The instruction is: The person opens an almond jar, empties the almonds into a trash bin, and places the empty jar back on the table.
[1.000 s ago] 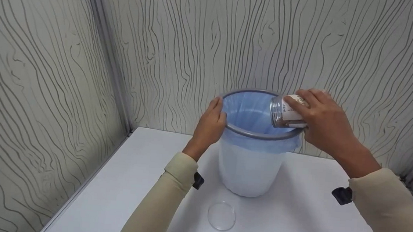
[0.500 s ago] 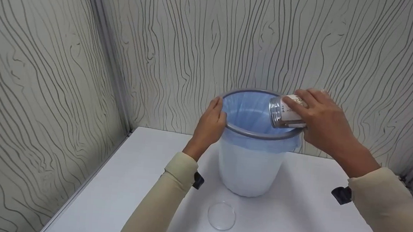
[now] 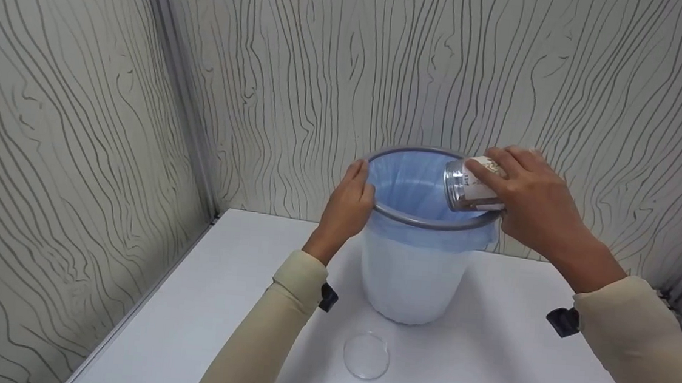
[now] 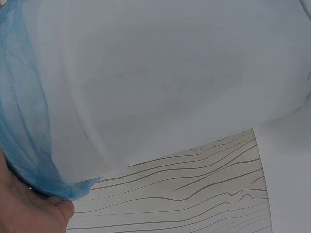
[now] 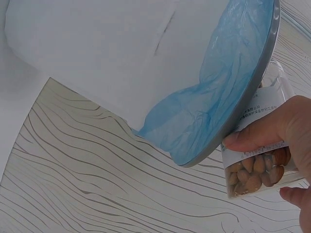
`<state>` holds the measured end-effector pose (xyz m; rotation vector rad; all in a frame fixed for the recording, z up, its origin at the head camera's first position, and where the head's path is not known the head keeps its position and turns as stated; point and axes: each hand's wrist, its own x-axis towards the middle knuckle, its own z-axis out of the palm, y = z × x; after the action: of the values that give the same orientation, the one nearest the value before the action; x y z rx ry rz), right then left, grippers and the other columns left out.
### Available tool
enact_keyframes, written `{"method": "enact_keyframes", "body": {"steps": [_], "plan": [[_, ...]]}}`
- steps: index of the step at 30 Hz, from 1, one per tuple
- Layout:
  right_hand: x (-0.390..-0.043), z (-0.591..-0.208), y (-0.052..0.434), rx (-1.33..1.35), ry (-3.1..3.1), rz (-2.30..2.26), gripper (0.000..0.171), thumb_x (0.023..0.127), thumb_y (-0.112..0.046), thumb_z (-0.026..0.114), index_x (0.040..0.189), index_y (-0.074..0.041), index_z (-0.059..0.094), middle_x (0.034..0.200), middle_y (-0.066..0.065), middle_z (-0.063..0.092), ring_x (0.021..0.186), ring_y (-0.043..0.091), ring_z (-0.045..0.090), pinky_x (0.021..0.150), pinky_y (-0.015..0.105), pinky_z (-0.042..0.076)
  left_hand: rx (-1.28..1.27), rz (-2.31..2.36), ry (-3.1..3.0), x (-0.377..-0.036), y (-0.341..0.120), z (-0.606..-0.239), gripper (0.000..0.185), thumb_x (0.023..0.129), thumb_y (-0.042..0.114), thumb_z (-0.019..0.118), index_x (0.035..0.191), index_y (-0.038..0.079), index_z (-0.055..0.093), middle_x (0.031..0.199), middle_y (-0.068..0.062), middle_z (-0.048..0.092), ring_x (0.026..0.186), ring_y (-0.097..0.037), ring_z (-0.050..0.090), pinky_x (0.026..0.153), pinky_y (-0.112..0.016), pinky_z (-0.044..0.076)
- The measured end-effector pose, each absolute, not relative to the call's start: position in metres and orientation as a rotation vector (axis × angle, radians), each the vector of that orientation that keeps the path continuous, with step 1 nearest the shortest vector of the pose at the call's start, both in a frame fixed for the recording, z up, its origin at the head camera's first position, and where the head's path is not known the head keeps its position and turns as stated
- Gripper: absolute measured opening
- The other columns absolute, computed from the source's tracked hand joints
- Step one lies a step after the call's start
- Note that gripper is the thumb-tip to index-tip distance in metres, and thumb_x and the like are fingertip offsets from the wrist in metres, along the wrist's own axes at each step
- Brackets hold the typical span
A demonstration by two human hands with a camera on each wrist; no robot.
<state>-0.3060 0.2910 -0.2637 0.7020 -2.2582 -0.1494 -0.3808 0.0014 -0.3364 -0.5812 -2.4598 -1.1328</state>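
Nuts fill the clear jar (image 3: 472, 186), which the right hand (image 3: 535, 197) grips tipped on its side, open mouth over the bin (image 3: 413, 276) with its blue liner (image 3: 408, 187). The left hand (image 3: 347, 207) rests on the grey rim, fingers curled over it. A steeper tilt could, I judge, spill nuts past the rim onto the table (image 3: 485, 373), where a clear lid (image 3: 366, 356) lies. The jar's label print is too small to read.

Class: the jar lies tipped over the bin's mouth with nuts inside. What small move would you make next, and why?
Probably tilt the jar mouth-down a little more: the right hand holds it nearly level over the bin, and nuts sit inside, while the left hand steadies the rim.
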Motion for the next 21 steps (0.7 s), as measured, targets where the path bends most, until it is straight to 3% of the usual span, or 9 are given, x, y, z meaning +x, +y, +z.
{"method": "enact_keyframes", "body": {"steps": [21], "plan": [[-0.3056, -0.2632, 0.289, 0.734, -2.225, -0.196, 0.093, 0.056, 0.023, 0.08, 0.138, -0.015, 0.062, 0.135, 0.022, 0.056, 0.125, 0.044, 0.049, 0.107, 0.062, 0.04, -0.595, -1.127, -2.457, -0.3815, 0.0008, -0.3352, 0.058, 0.106, 0.026, 0.03, 0.158, 0.0, 0.028, 0.166, -0.013, 0.025, 0.152, -0.023, 0.024, 0.121, -0.038, 0.024]]}}
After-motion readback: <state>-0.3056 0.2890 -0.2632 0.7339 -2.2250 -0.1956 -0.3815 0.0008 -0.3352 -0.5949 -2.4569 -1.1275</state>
